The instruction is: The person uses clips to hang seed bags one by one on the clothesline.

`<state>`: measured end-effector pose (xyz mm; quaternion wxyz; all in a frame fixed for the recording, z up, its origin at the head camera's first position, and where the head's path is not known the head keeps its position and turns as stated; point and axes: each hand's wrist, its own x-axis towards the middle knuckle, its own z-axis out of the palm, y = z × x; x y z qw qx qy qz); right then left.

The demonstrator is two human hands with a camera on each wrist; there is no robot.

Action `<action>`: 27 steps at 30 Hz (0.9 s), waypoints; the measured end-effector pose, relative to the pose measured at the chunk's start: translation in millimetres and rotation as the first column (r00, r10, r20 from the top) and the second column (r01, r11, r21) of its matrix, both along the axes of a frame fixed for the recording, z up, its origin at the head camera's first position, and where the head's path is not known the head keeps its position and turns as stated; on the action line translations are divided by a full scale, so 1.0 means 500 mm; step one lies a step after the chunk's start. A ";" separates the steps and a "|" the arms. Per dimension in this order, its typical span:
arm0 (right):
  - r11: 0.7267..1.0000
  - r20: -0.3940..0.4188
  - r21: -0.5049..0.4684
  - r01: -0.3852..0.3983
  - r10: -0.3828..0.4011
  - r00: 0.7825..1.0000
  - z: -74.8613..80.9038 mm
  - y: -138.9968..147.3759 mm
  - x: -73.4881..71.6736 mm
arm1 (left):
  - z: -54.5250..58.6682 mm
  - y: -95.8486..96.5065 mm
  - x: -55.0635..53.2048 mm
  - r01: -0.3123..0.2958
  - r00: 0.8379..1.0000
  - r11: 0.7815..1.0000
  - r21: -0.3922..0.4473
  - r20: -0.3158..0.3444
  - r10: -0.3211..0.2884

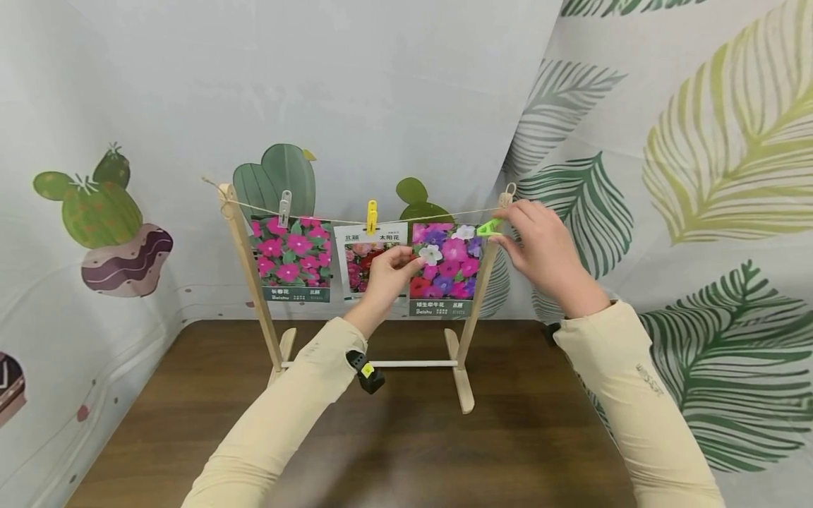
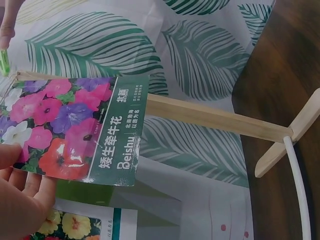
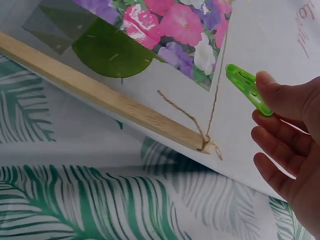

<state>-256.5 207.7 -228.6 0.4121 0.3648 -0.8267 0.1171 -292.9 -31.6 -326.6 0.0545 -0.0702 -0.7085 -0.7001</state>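
My left hand (image 1: 385, 282) pinches the left edge of a seed packet (image 1: 452, 271) printed with pink, purple and white flowers, holding it up at the string (image 1: 438, 214). The right hand (image 1: 543, 243) pinches a green clothespin (image 1: 488, 227) between thumb and index finger. In the right wrist view this clothespin (image 3: 248, 90) is beside the string and apart from the packet (image 3: 175, 35). A grey clothespin (image 1: 285, 208) holds a pink-flower packet (image 1: 292, 259) on the string, and a yellow clothespin (image 1: 371, 217) holds a middle packet (image 1: 356, 268), partly hidden behind my left hand.
The string is tied between two wooden posts, left (image 1: 250, 275) and right (image 1: 479, 303), joined low down by a white rod (image 1: 413, 364). This stand rests on a dark brown table (image 1: 406, 437). Printed curtains (image 1: 406, 92) with cacti and leaves hang behind.
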 end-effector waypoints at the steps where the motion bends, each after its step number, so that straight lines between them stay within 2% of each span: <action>1: 1.000 -0.002 0.000 -0.002 0.002 1.000 0.004 -0.002 -0.002 | 0.001 0.001 0.000 -0.002 1.000 1.000 0.000 -0.001 0.002; 16: 1.000 0.038 -0.006 -0.002 0.002 0.999 0.048 -0.024 -0.037 | 0.012 0.010 -0.001 -0.027 1.000 0.999 0.031 -0.010 0.027; 21: 1.000 0.084 0.007 0.020 -0.021 0.996 0.064 -0.041 -0.050 | 0.013 0.011 0.000 -0.026 1.000 0.999 0.037 -0.007 0.027; 27: 0.998 0.190 0.040 0.048 -0.055 0.980 0.079 -0.064 -0.058 | 0.009 0.012 -0.001 -0.035 0.999 0.999 0.036 -0.015 0.035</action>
